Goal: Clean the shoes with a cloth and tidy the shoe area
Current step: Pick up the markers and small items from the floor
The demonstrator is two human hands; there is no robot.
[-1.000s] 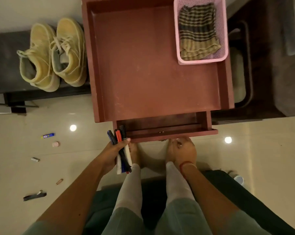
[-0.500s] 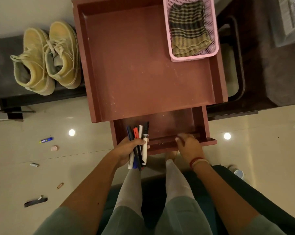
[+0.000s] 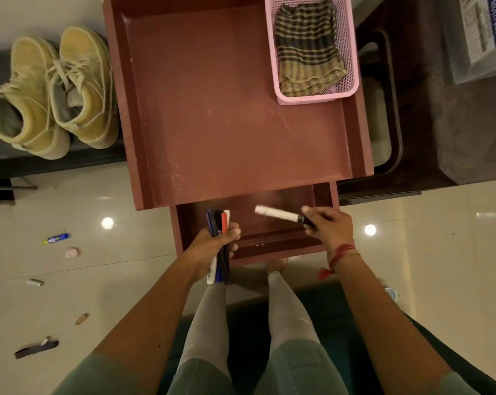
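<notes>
Glossy tiles surround a now-opened drawer (image 3: pixel 272 244), over which one white marker (image 3: pixel 275 214), taken from the bundle (image 3: pixel 220 220) gripped by the left hand (image 3: pixel 211 248), is pinched by the right hand (image 3: pixel 328 228) for stowing, while the cloth (image 3: pixel 306 44) is left in its pink basket (image 3: pixel 312 98).

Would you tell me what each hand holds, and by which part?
The left hand grips a bundle of markers round its middle; the right hand pinches one white marker by its dark end.
</notes>
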